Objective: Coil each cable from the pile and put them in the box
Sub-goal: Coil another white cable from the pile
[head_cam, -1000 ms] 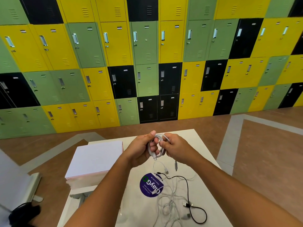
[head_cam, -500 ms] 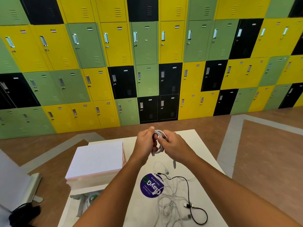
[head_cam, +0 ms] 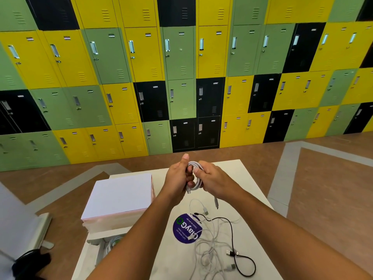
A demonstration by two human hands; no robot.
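Behind everything, a wall of green, yellow and black lockers [head_cam: 181, 77] above brown flooring. Nearer, a pale table [head_cam: 248, 199] carrying a shut white carton [head_cam: 119, 197] at its left, with the open box [head_cam: 96, 247] just below it, already holding a coiled white cable and partly hidden by the left forearm. At centre right on the tabletop, the pile [head_cam: 212, 245] of loose white leads and one black cable [head_cam: 240, 257], draped across a round purple sticker [head_cam: 186, 228]. Above the table's far half, held clear of the surface, both hands closed around a white cable coil [head_cam: 195, 179]: left hand [head_cam: 178, 177] wrapped round its left side with thumb raised, right hand [head_cam: 212, 179] pinching the top of the loop. Compared with a second ago, loops drawn tighter, left thumb lifted, less slack dangling, only a short tail and plug [head_cam: 216, 203] hanging free. Judged from that, winding of this cable almost complete, transfer to the box next, several leads left unsorted.
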